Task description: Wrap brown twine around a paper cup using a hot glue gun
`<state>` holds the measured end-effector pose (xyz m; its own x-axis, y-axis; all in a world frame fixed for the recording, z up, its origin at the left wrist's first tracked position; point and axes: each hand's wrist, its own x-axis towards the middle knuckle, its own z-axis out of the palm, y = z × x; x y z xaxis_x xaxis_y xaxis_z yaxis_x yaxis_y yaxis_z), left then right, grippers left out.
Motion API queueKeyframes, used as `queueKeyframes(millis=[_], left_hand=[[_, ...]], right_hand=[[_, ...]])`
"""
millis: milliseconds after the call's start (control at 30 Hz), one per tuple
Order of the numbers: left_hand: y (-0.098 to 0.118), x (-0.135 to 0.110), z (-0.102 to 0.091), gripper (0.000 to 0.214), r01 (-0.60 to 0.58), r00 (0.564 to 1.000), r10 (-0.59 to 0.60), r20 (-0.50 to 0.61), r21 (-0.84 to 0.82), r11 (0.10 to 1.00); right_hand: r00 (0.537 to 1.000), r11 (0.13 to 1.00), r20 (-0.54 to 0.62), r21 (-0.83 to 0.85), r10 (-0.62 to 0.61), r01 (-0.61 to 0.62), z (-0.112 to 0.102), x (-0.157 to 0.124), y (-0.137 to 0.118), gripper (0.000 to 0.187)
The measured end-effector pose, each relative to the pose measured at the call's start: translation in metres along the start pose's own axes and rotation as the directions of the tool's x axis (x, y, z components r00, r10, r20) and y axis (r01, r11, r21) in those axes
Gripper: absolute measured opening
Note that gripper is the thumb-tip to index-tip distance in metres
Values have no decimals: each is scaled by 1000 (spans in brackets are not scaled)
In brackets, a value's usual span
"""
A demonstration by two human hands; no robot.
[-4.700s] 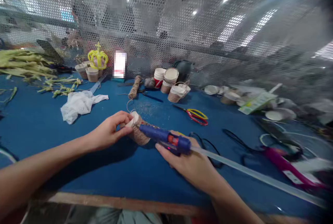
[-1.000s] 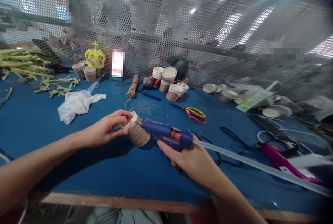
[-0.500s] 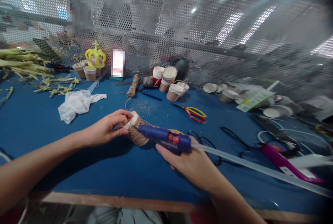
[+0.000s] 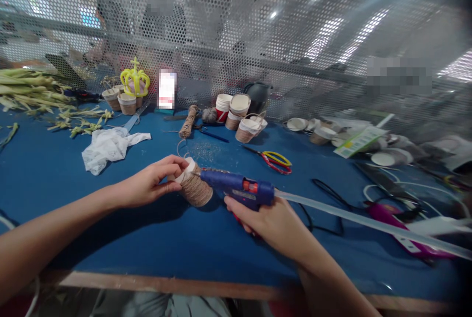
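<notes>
My left hand pinches the white rim of a paper cup wrapped in brown twine. The cup lies tilted on the blue table, its mouth toward my left hand. In my right hand is a blue glue gun, gripped by its handle, with a long clear glue stick running out of its back to the right. The gun's nozzle points left, close by the twine near the cup's rim; whether it touches cannot be told. A strand of twine leads from the cup back toward a twine bundle.
Yellow-and-red-handled scissors lie beyond the gun. Several twine-wrapped cups stand at the back, near a lit phone. A crumpled white cloth and dried husks lie left. At right are a magenta power strip and cords.
The glue gun and my right hand have shifted slightly right, uncovering more of the cup's wrapped side. My left hand and the cup have stayed nearly in place.
</notes>
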<state>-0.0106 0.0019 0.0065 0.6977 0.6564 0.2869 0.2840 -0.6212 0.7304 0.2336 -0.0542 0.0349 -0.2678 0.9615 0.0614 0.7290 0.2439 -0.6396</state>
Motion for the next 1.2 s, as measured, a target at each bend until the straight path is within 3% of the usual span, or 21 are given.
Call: queueKeyframes(millis=[367,467,633,933,1200], left_hand=[[3,-1,-1,11,-29,999,31,44,-24,999],[2,0,-1,11,-33,998,33,45,-20,999],[2,0,-2,10,-31,999,32,40,-10,999],[1,0,0,12,-30,999,30,18,3,1000],[0,0,-1,10,-8,1000,8,9,10,1000]], right_hand=[[994,991,-21,-89,-105,103,-3,11,5,37],[982,973,4,-136,-188,187,-3,13,7,33],[974,960,33,-162,-224,226,-5,12,11,27],[999,999,-16,-19,-46,46,-1,2,-7,35],[996,994,-14,-63,-92,91,2,-3,3,26]])
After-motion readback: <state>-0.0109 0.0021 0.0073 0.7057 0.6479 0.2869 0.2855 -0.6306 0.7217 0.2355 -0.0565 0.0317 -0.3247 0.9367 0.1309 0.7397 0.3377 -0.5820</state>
